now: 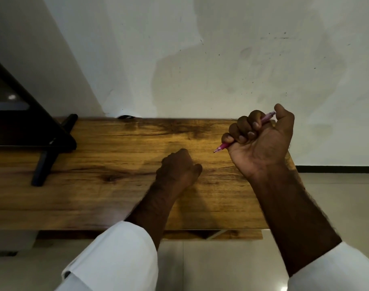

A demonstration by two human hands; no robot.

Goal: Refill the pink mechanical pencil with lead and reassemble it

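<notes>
right hand (261,139) raised above the wooden table (95,185), fist wrapped round the pink mechanical pencil (222,146) — tip aimed down-left, cap end by the thumb, likely to click it. left hand (177,169) curled on the table; we cannot tell if it grips anything. lead and case not visible — fingers cover the barrel.

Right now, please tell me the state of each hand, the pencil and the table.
Right hand: raised, fist closed around the pencil.
Pink mechanical pencil: held slanted, tip pointing down-left, above the table.
Left hand: loosely curled, resting on the table; contents unseen.
Wooden table: holds a black stand.
</notes>
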